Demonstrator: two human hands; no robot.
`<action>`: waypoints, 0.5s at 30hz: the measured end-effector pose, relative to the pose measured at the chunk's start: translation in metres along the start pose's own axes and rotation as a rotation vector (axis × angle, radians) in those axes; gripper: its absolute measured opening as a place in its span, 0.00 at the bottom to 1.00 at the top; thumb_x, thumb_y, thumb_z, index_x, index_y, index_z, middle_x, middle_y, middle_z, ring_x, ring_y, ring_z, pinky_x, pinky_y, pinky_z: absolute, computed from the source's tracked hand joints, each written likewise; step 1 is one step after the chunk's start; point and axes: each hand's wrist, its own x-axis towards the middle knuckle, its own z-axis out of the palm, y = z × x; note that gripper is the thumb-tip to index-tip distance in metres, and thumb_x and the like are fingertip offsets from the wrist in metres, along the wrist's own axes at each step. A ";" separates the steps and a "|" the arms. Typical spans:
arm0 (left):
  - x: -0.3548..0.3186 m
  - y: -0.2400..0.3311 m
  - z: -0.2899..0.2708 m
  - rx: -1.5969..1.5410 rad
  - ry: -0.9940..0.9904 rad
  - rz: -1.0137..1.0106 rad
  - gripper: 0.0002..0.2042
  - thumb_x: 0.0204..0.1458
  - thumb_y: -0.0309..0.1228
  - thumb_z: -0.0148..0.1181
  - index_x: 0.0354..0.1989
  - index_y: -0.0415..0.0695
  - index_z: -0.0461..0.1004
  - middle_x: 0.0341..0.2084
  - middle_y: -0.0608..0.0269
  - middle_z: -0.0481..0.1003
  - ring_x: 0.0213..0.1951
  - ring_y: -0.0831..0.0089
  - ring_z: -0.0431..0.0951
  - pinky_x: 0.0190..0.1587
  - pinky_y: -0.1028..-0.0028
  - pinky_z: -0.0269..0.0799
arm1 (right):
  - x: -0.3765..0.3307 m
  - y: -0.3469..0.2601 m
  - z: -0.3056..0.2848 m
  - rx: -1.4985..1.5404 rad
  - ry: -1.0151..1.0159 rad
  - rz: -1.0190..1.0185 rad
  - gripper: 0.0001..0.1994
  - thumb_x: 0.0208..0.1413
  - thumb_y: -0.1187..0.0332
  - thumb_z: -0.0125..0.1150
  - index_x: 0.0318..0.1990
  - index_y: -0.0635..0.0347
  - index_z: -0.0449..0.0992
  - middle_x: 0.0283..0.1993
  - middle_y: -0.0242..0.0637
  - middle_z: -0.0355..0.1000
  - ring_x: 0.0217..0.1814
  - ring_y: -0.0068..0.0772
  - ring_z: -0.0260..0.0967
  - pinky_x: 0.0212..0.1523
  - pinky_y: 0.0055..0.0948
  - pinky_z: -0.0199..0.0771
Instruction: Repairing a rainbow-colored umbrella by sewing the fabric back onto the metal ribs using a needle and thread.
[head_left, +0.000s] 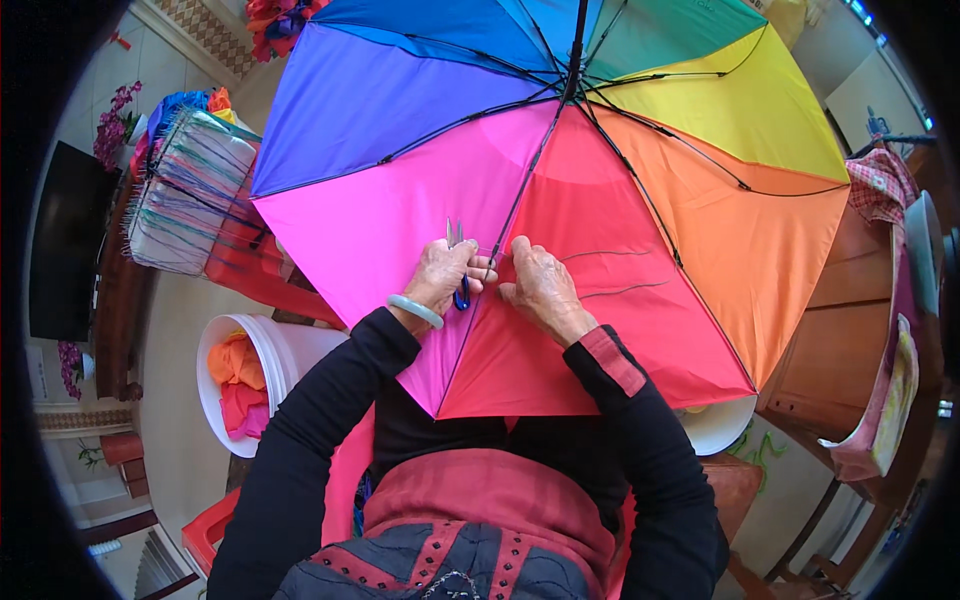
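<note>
Patterned clothing (480, 535), open rainbow-panelled umbrella (590, 195), black ribs (677, 256)

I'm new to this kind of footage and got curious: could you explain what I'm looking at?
Certainly. There is no machine here, just a person's two bare hands. The single picture comes from a fisheye camera worn on the head, looking down, so edges bend and the forearms rise from below.

An open, many-coloured umbrella spreads in front of the person, its ribbed inside facing the camera. The left hand, below a pale bangle, holds blue-handled scissors, fingertips by a dark rib. The right hand is just across that rib; whether it pinches anything is too small to tell.

To the left stands a white bucket with bright cloth inside.
</note>
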 end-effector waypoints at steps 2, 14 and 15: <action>-0.001 0.002 0.002 0.005 -0.028 -0.011 0.10 0.53 0.31 0.49 0.31 0.35 0.67 0.22 0.59 0.71 0.21 0.73 0.74 0.17 0.82 0.67 | 0.000 0.001 0.000 -0.005 -0.005 0.006 0.20 0.37 0.71 0.63 0.38 0.66 0.60 0.34 0.55 0.68 0.39 0.55 0.67 0.37 0.44 0.68; 0.006 0.003 -0.001 0.023 -0.163 -0.115 0.07 0.52 0.29 0.51 0.28 0.39 0.69 0.19 0.64 0.70 0.19 0.79 0.71 0.16 0.84 0.64 | 0.000 0.017 0.001 0.241 0.194 -0.067 0.07 0.45 0.72 0.51 0.30 0.66 0.65 0.23 0.55 0.67 0.30 0.56 0.67 0.32 0.45 0.66; 0.007 0.002 -0.001 0.021 -0.174 -0.113 0.07 0.52 0.29 0.51 0.27 0.39 0.69 0.19 0.64 0.70 0.19 0.79 0.71 0.16 0.84 0.64 | 0.003 0.015 0.000 0.239 0.193 -0.069 0.07 0.45 0.72 0.51 0.30 0.66 0.65 0.23 0.55 0.67 0.30 0.56 0.67 0.32 0.45 0.66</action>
